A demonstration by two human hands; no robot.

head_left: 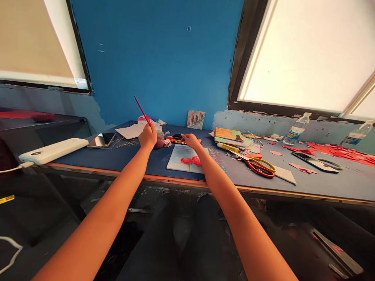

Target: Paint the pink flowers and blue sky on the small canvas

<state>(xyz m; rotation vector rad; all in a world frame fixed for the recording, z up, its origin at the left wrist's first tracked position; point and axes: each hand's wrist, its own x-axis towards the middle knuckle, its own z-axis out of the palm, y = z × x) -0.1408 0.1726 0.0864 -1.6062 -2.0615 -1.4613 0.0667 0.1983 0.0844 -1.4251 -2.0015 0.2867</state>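
Observation:
A thin red-handled paintbrush slants up out of my left hand, whose fingers are closed around it. Just right of that hand stands a jar of reddish liquid, partly hidden by it. My right hand reaches over the back of a small canvas painted with red flowers on pale blue. Its fingers are pinched together by a dark object behind the canvas; what they hold, if anything, is too small to make out. My right forearm covers the canvas's right side.
Right of the canvas are red- and yellow-handled scissors, a yellow marker and stacked painted boards. Farther right lie a phone, red scraps and a bottle. A white power bank and another phone lie left.

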